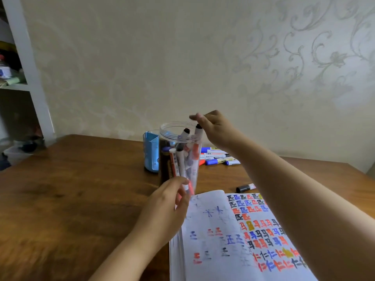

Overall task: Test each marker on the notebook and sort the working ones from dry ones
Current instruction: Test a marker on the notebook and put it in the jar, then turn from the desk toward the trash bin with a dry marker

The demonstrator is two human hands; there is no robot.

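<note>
A clear plastic jar (180, 129) stands on the wooden table (71, 199) with several markers upright in it. My left hand (164, 209) grips the foot of the jar, thumb on its front wall; the hand is blurred. My right hand (217, 128) hovers over the jar's rim with loose fingers, right above the black cap of a marker (198, 130) that leans inside the jar. The open notebook (219, 240) lies in front of me, its pages full of coloured test strokes. My right forearm crosses its right page.
A blue holder (151, 151) stands just left of the jar. A pile of loose markers (218, 157) lies behind my right arm. One black-capped marker (245, 188) lies by the notebook's top edge. A white shelf unit (26, 63) stands at the far left.
</note>
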